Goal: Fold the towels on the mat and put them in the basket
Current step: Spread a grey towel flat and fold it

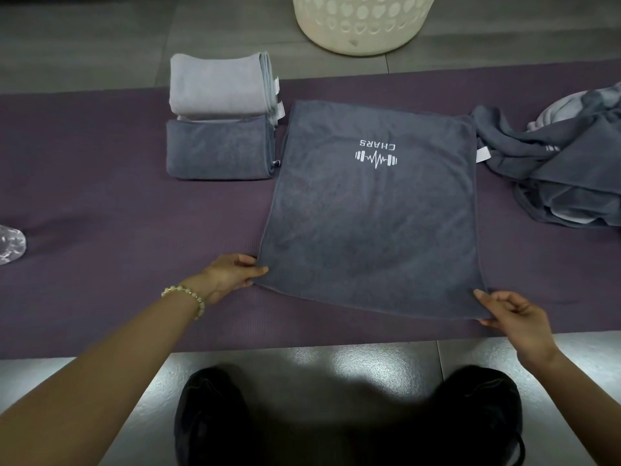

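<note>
- The purple mat lies across the tiled floor.
- A dark grey towel lies flat on the mat, logo facing up.
- An unfolded pile sits at the right.
- The white basket stands beyond the mat.
- Two folded towels lie at the towel's left.
- The left hand pinches the towel's near left corner.
- The right hand pinches its near right corner.

I am counting one mat, one basket at the far edge, and one flat towel. On the left I am seeing one dark folded towel and a light folded stack, one or two, I cannot tell. The heap on the right is defying any count. Near me, two shoes are showing.
</note>
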